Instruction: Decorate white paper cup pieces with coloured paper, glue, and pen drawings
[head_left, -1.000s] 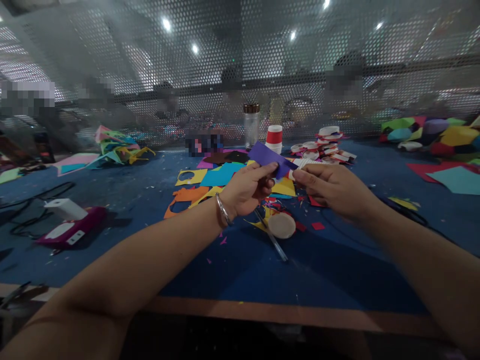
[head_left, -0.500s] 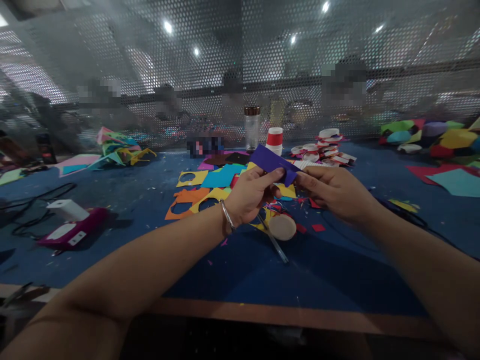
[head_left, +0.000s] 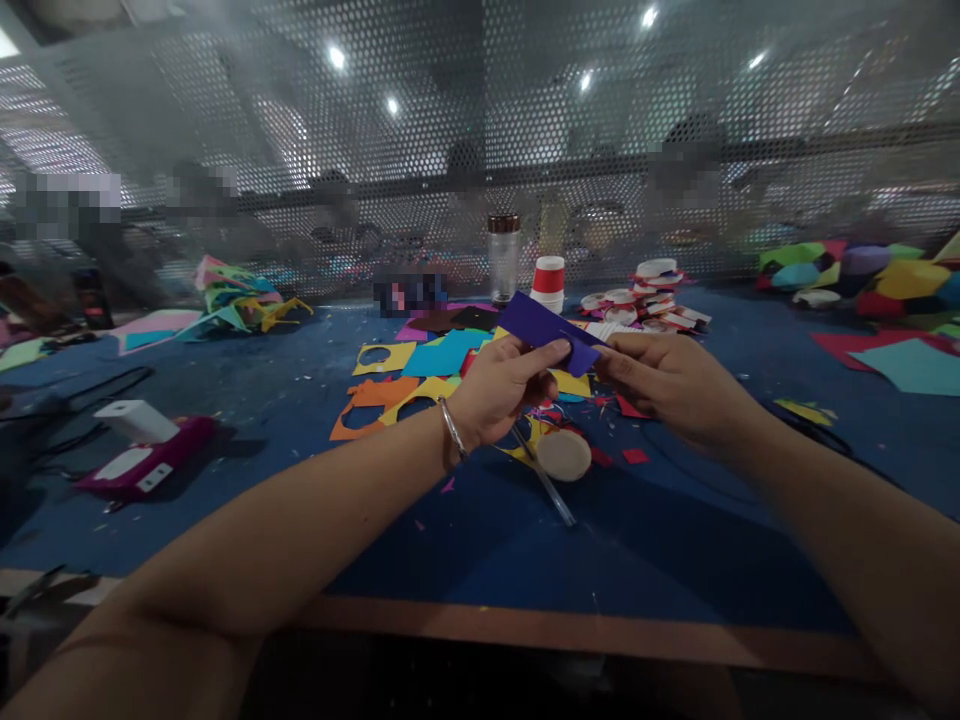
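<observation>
A sheet of dark purple-blue paper (head_left: 534,322) is held up above the table between both hands. My left hand (head_left: 506,388) pinches it, thumb on top and fingers underneath. At the paper's right end, my right hand (head_left: 671,380) has its thumb and fingertips closed on the edge. A flap of the sheet hangs down between the two hands. Below them lie a round whitish disc (head_left: 564,455) and a clear pen-like stick (head_left: 555,492), partly under my left hand. Yellow paper (head_left: 574,383) shows just behind the hands.
Cut paper with round holes (head_left: 386,357) lies left of centre. Behind stand stacked paper cups (head_left: 549,285), a clear bottle (head_left: 503,260) and a pile of cup pieces (head_left: 652,300). A magenta power strip (head_left: 150,460) sits left; coloured paper shapes (head_left: 870,275) are at right.
The flap of purple paper between my hands lies flatter and wider than before. Both hands have stayed almost in place.
</observation>
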